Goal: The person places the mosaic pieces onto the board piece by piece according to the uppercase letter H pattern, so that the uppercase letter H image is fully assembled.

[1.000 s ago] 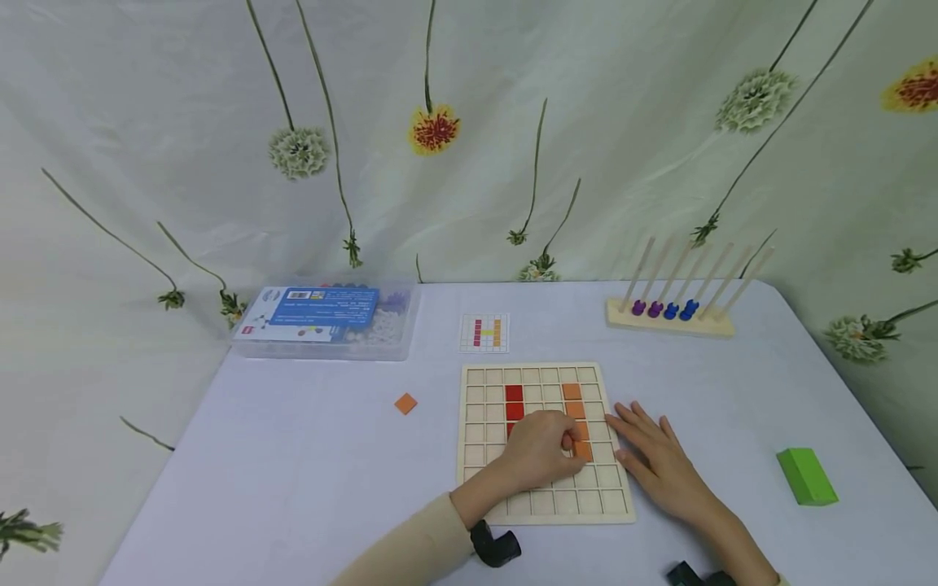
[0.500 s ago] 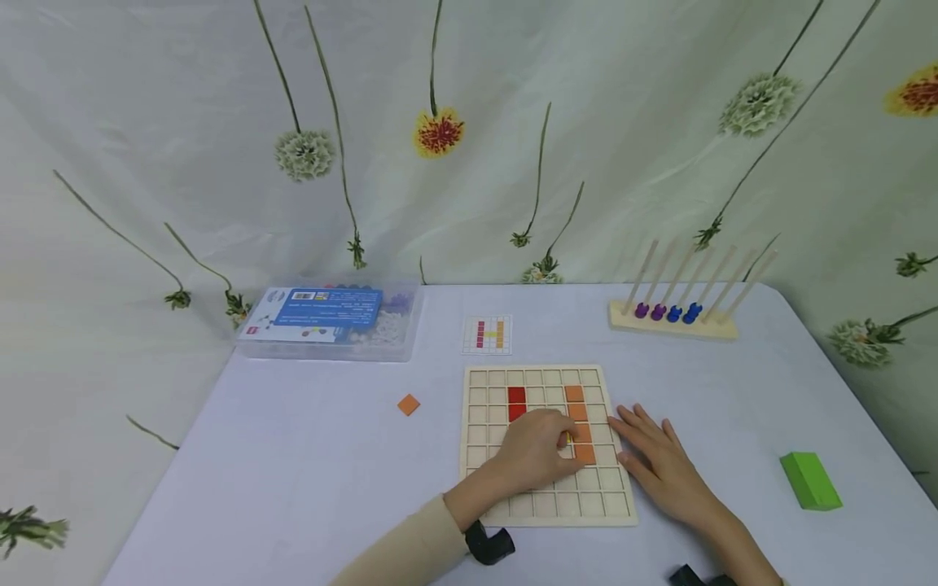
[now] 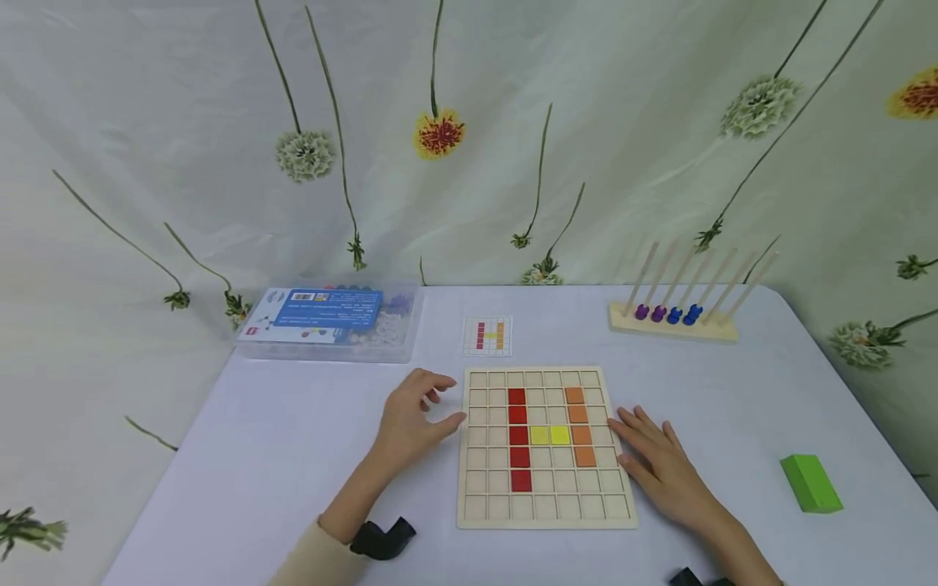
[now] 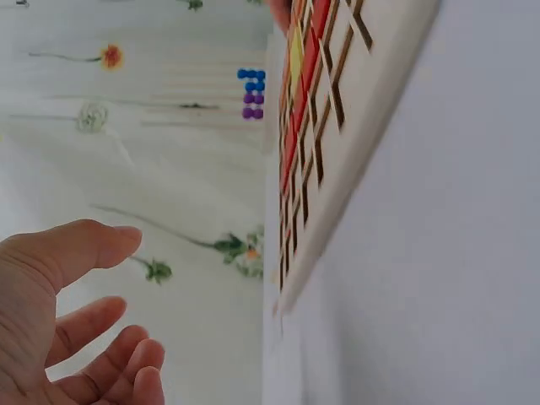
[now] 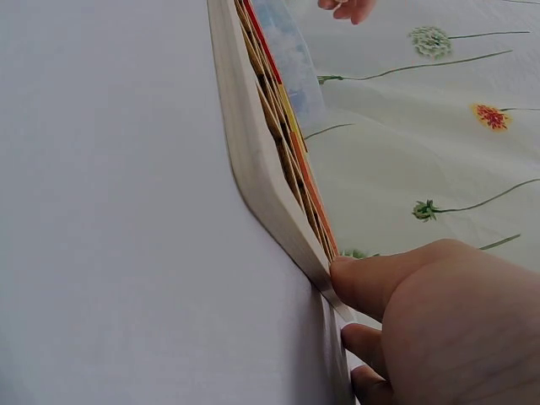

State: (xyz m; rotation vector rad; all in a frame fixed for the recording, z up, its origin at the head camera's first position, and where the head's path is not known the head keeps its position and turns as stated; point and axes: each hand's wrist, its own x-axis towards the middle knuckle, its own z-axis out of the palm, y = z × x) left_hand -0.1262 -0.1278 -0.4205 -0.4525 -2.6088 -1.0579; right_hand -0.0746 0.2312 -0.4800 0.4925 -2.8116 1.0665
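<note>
The wooden grid board (image 3: 484,509) lies flat on the table. In it sit a column of several red tiles (image 3: 519,456), two yellow tiles (image 3: 559,435) and a column of several orange tiles (image 3: 584,456). My left hand (image 3: 408,421) is just off the board's left edge, thumb and fingers apart, holding nothing. The left wrist view shows the same gap between thumb and fingers of the left hand (image 4: 80,312). My right hand (image 3: 662,468) rests on the table, its fingertips at the board's right edge; in the right wrist view, the thumb (image 5: 371,283) touches that edge.
Behind the board lies a small pattern card (image 3: 472,335). A clear plastic box (image 3: 377,352) stands at the back left. At the back right is a wooden peg stand (image 3: 707,330) with purple and blue beads (image 3: 675,314). A green block (image 3: 811,483) lies far right.
My left hand has moved left, off the grid, uncovering the yellow tiles and lower red tiles. The loose orange tile on the table's left is no longer visible. The right hand stays put.
</note>
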